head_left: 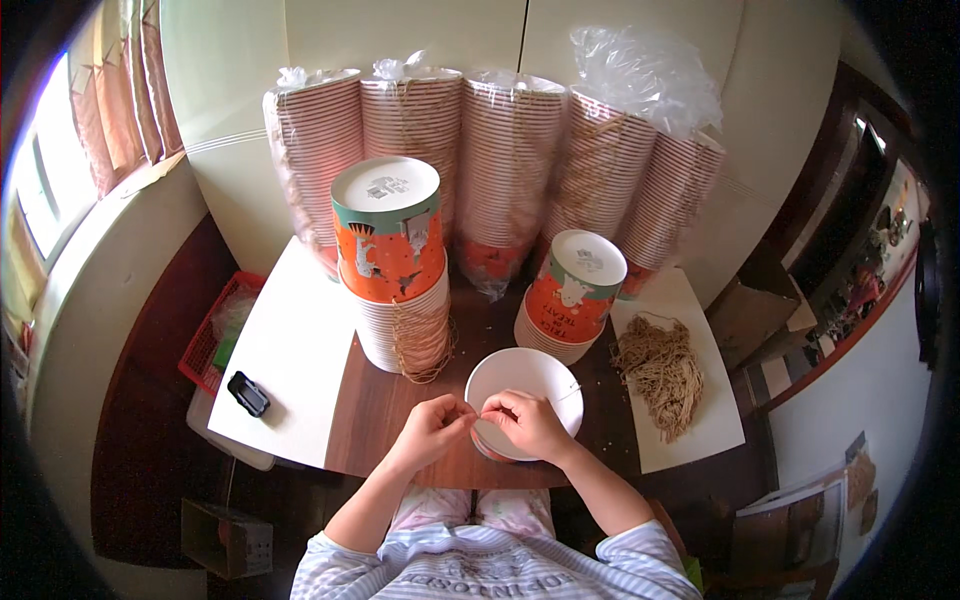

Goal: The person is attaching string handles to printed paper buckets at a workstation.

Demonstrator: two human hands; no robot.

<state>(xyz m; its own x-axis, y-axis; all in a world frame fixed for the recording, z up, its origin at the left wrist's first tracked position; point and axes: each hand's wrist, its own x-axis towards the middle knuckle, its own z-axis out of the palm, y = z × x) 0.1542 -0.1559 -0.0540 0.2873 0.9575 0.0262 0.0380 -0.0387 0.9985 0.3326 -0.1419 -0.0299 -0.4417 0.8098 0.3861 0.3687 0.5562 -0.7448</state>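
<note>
A white-lined paper bucket point(515, 368) stands upright at the table's front edge, its open mouth toward me. My left hand point(437, 428) is closed in a pinch just off the bucket's near left rim. Over the bucket's mouth, my right hand point(525, 424) pinches too, its fingertips almost meeting the left ones. Whatever lies between the fingertips is too small to make out. A thin pale strand point(573, 389) shows at the bucket's right rim. Beige cords point(660, 375) lie in a tangled heap to the right.
Behind the bucket stand two upside-down stacks of orange-and-green buckets, a left one point(388, 245) draped with cords and a right one point(575, 285). Tall plastic-wrapped stacks point(512, 150) line the wall. A small black tray point(248, 395) lies at left, near a red basket point(205, 345).
</note>
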